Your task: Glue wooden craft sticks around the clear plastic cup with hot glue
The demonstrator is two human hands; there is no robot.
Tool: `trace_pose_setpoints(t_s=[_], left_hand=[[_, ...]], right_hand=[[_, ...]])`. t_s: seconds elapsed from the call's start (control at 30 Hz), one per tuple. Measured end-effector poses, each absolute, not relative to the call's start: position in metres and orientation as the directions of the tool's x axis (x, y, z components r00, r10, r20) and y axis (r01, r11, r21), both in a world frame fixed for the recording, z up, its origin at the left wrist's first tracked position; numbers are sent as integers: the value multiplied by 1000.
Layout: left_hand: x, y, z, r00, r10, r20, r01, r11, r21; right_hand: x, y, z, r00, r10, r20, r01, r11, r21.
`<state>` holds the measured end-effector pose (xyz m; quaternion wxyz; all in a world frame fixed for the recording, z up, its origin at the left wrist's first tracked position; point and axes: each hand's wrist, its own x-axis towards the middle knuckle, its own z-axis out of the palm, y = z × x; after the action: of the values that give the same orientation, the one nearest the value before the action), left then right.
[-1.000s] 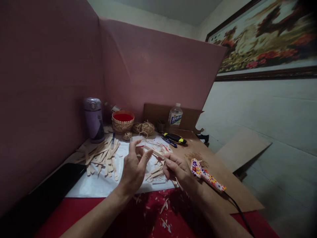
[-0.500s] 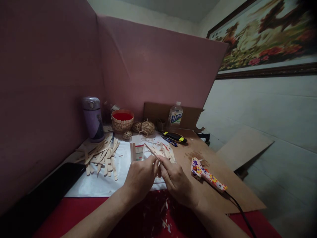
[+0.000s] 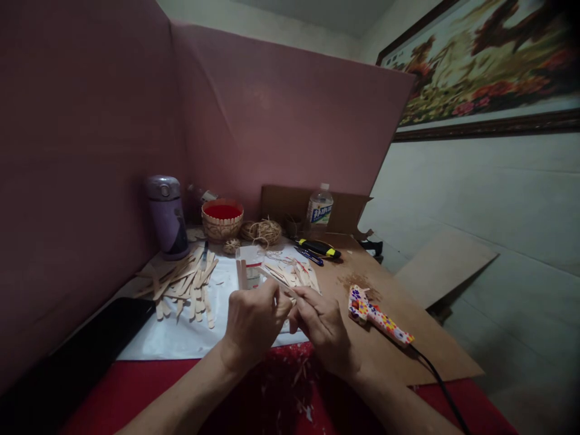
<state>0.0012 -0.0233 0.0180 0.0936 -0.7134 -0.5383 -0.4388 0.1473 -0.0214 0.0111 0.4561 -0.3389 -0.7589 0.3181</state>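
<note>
Between my two hands a pale wooden craft stick [image 3: 275,276] slants up to the left. My left hand [image 3: 254,323] is closed, its curled fingers against the stick's underside. My right hand [image 3: 324,329] pinches the stick's near end between thumb and fingers. Just beyond my left hand stands a clear plastic cup [image 3: 249,255] with a printed label and wooden strips up its side. Behind the held stick lie more sticks [image 3: 304,273], some marked red. A larger loose pile of craft sticks [image 3: 193,283] spreads out to the left on white paper [image 3: 176,338].
A purple flask [image 3: 167,220], a stick-covered bowl [image 3: 222,225] with red inside, twine [image 3: 265,231] and a bottle [image 3: 319,208] line the back. A utility knife [image 3: 318,248] and a flowered glue gun [image 3: 378,318] with cord rest on cardboard [image 3: 435,356]. Shavings litter the red cloth.
The held stick has swung left and lies flatter, its far end now in front of the cup. Both hands have turned slightly with it. The whole view has shifted a little.
</note>
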Motion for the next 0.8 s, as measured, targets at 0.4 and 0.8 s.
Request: trace_pose_setpoints(t_s=[0.4, 0.8], left_hand=[[5, -22, 25, 78, 818, 569, 843, -359, 401], [10, -22, 22, 169, 878, 448, 855, -357, 377]], right_hand=[[153, -7, 9, -40, 894, 446, 79, 448, -891], [151, -12, 6, -238, 737, 633, 446, 662, -603]])
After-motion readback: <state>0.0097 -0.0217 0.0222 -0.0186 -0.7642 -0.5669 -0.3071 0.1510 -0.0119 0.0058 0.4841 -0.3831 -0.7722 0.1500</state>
